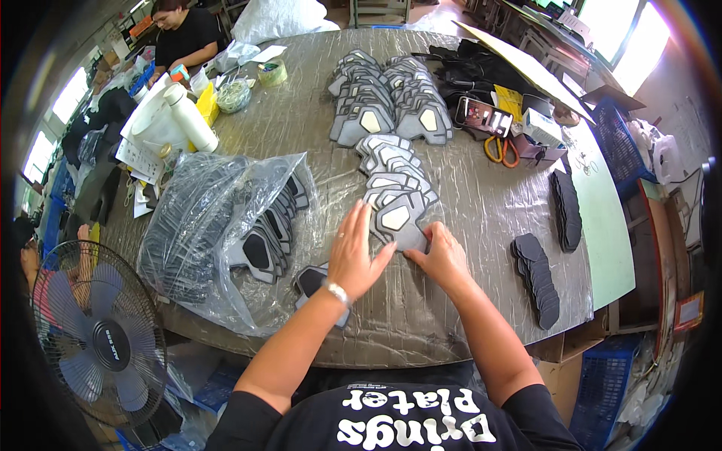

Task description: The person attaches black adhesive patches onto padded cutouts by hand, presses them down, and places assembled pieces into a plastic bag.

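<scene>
A row of overlapping grey padded pieces (pixel 406 234), dark-edged with white centre patches, runs away from me over the covered table. At its near end, my left hand (pixel 355 255) lies along the left side of the front piece, fingers stretched out and thumb near its lower edge. My right hand (pixel 442 259) touches that piece's lower right edge with thumb and bent fingers apart. Neither hand is closed around a piece. Beside my left wrist, partly covered by the forearm, lies a loose grey piece with a black centre (pixel 310 280).
Two stacked rows of grey pieces (pixel 362 124) stand farther back. On the left, a clear plastic bag (pixel 197 225) holds more pieces, near a fan (pixel 105 338) and white bottle (pixel 188 116). Black pad stacks (pixel 538 282), orange-handled scissors (pixel 502 152) and a phone (pixel 483 116) lie right. Another person sits far left.
</scene>
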`<state>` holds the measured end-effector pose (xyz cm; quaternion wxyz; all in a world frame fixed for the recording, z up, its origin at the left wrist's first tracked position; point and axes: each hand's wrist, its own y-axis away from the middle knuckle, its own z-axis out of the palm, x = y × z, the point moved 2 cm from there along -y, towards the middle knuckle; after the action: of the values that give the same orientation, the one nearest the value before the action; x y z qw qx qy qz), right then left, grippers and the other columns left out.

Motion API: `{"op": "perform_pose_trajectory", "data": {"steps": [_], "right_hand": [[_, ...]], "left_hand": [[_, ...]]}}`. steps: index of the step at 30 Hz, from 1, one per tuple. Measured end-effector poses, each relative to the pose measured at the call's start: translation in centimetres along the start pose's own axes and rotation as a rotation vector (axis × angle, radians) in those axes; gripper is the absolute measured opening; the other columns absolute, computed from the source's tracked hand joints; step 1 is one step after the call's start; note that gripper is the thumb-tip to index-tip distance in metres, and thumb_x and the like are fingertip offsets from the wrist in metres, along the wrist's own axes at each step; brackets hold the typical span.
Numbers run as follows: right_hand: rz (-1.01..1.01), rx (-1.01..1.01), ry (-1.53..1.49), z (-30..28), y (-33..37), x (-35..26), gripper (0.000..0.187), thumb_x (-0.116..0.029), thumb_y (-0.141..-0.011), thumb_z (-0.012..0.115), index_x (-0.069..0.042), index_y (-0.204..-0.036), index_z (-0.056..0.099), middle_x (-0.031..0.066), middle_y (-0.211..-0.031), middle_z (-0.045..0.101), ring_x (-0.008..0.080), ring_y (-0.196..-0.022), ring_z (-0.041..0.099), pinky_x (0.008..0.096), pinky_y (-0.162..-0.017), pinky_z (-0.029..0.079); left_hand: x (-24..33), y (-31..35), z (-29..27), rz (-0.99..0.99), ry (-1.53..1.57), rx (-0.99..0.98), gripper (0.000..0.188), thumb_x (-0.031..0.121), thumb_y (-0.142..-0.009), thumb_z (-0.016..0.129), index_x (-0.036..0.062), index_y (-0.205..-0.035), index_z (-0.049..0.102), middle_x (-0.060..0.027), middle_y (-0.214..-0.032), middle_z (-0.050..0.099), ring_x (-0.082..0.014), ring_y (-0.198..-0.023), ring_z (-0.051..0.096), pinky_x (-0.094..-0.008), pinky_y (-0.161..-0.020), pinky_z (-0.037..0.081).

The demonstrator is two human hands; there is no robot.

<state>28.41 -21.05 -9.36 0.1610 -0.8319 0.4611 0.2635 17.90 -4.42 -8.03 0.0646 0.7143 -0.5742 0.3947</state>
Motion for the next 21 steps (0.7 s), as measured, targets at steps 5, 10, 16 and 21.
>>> {"op": "perform_pose_trajectory", "data": {"steps": [5,10,16,21], "right_hand": [[0.098,-0.06,-0.125,-0.6,2.1,0.2,0.05,-0.023,-0.077,0.081,0.0,-0.112,0.054,0.0145,-0.076,0.065,0.0293,-0.076,0.069,0.0395,-0.066,0.053],[0.4,-0.124,-0.652,-1.6,7.2,2.7,0.034,-0.012,-0.087,0.071,0.003,-0.112,0.053,0.009,-0.071,0.064,0.0161,-0.059,0.067,0.0286,-0.052,0.052],[0.53,-0.206,-0.792,-3.3,11.5,2.3,0.032,-0.009,-0.092,0.065,0.005,-0.118,0.052,0.0087,-0.07,0.065,0.0138,-0.059,0.067,0.0253,-0.051,0.051],[0.426,-0.27,-0.611,-3.9,13.2,2.3,0.039,-0.015,-0.091,0.067,0.003,-0.122,0.052,0.0105,-0.064,0.066,0.0174,-0.056,0.067,0.0303,-0.055,0.05]], "left_hand": [[-3.5,-5.3,4.2,0.053,-0.166,-0.116,0.083,0.056,-0.092,0.053,-0.0026,-0.147,0.034,-0.0211,-0.156,0.03,-0.0371,-0.145,0.026,-0.049,-0.117,0.022],[-0.3,-1.6,7.3,-0.005,-0.305,-0.417,0.094,0.07,-0.091,0.039,-0.0024,-0.15,0.029,-0.0195,-0.16,0.02,-0.0339,-0.15,0.013,-0.0527,-0.119,0.009],[0.1,1.0,6.1,0.028,-0.313,-0.353,0.093,0.068,-0.092,0.042,-0.0028,-0.151,0.027,-0.0202,-0.159,0.022,-0.036,-0.149,0.015,-0.0557,-0.118,0.009],[1.7,1.7,6.2,0.067,-0.277,-0.361,0.081,0.053,-0.093,0.053,-0.0013,-0.149,0.032,-0.0186,-0.158,0.027,-0.0361,-0.147,0.021,-0.0556,-0.118,0.011]]}}
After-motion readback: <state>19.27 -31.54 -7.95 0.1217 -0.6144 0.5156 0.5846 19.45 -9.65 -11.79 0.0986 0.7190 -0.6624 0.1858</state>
